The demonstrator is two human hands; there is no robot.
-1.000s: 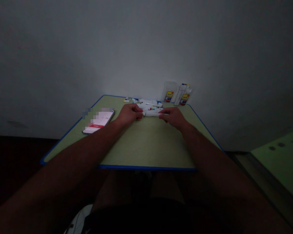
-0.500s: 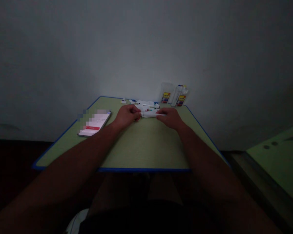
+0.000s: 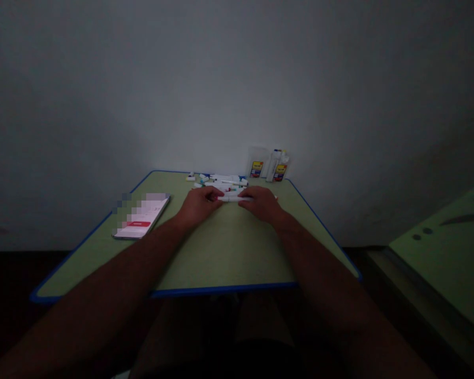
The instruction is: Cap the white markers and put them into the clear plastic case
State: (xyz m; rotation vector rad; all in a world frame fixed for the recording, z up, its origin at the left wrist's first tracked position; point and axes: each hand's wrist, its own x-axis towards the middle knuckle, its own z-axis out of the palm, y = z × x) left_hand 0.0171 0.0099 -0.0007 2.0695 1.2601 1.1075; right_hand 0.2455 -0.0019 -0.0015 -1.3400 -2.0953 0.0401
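A white marker pen (image 3: 232,199) lies level between my two hands, low over the table. My left hand (image 3: 198,204) is closed around its left end, where a bit of pinkish red shows at the fingers. On the other end, my right hand (image 3: 264,203) grips the barrel with thumb and fingers. Just beyond the hands, several more white markers (image 3: 227,180) lie in a loose pile, partly hidden by my fingers. Small loose caps (image 3: 190,178) sit to the left of that pile.
A phone (image 3: 140,217) with a lit screen lies on the left of the green table (image 3: 225,252), which has a blue edge. Against the wall stand a clear plastic case (image 3: 257,162) and a second case (image 3: 279,166) with some markers in it.
The view has shifted, so the table and cases appear lower and farther left. Both hands still hold the marker; pinkish red now shows at its left end.
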